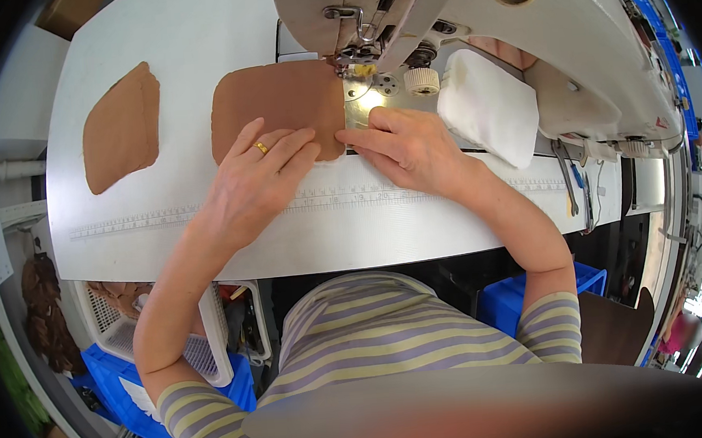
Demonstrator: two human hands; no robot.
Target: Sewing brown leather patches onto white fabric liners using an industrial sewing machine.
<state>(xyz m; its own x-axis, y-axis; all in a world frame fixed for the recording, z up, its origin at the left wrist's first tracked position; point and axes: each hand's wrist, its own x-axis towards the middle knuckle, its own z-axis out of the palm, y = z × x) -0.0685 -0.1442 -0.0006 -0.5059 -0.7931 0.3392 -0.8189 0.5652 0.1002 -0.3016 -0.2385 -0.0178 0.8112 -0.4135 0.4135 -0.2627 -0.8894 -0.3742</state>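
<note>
Brown panel [269, 94] lies flat at the sewing machine [566, 37] under two hands

The brown panel, a rounded rectangle, rests on the white tabletop [329, 249], its upper right corner at the presser foot [349, 58] and its right edge beside the lit needle plate [356, 88]. The left hand [260, 172], with a gold ring [260, 147] on one finger, lies across the panel's lower part, fingers extended and clasping nothing. The right hand [413, 145] touches the panel's lower right edge with its index fingertip, the other fingers bent; whether it pinches the edge I cannot tell. Well to the left lies a second brown piece [122, 129]; right of the needle plate sits a white stack [486, 108]. A ruler strip [148, 223] runs across the tabletop nearer the person, passing below both hands. Below the tabletop's front edge, at left, a white basket [106, 326] stands over a blue crate [119, 390]
</note>
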